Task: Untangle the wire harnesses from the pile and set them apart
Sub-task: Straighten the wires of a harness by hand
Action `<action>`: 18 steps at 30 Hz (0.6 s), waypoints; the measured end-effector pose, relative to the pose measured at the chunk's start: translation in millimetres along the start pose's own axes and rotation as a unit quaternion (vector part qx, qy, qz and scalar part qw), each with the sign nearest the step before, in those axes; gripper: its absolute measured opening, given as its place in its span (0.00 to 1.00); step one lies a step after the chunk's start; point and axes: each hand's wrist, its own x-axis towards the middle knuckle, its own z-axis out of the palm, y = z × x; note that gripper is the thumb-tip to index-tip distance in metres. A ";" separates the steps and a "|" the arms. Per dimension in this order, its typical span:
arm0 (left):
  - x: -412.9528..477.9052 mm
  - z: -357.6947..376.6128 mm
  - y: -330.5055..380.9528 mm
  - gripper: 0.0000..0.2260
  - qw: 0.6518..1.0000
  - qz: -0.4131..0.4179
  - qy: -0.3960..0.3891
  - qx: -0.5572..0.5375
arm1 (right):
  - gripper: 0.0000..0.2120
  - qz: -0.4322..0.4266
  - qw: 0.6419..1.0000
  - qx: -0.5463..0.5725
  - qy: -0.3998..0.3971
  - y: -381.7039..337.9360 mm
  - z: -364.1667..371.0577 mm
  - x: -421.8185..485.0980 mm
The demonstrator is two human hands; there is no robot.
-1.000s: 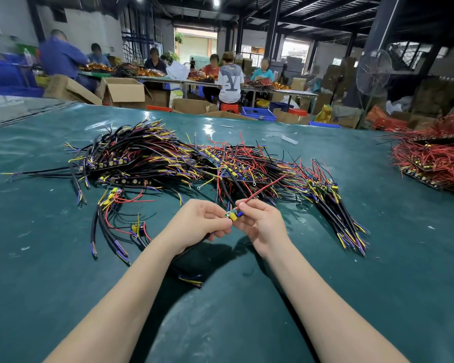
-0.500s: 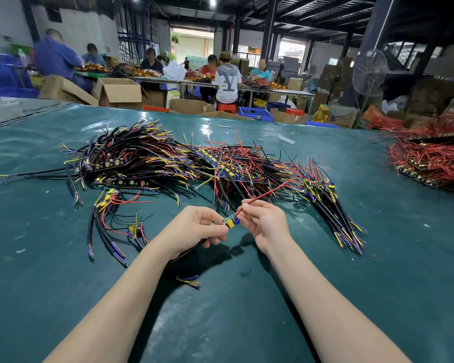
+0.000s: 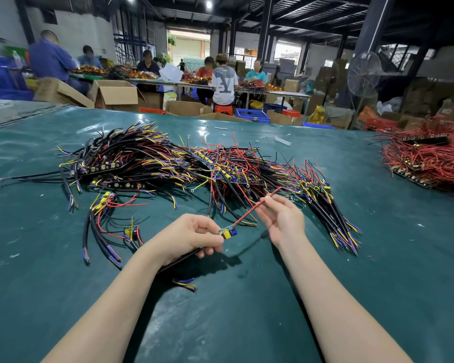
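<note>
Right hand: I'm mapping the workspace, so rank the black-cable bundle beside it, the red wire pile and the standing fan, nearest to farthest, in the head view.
1. Black-cable bundle, just right of the right hand, on the table.
2. Red wire pile, at the table's far right.
3. Standing fan, beyond the table, in the background.

Right hand (image 3: pixel 283 221) farther up red wire (image 3: pixel 247 214)

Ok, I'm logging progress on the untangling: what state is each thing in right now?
Left hand: pinches the board.
Board: held above the table.
Right hand: pinches the red wire.
Red wire: straight between both hands.
Pile: tangled, on the table.
Red pile: apart, far right.
</note>
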 end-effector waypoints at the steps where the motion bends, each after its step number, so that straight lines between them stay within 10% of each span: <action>1: 0.0 0.2 0.1 0.07 1.000 -0.003 -0.004 0.000 | 0.10 -0.013 1.000 0.003 0.008 -1.8 -2.1 1.3; 18: -3.3 -0.5 1.1 0.08 0.999 -0.023 -0.030 -0.038 | 0.12 -0.028 0.999 0.015 0.039 -8.5 -11.8 9.0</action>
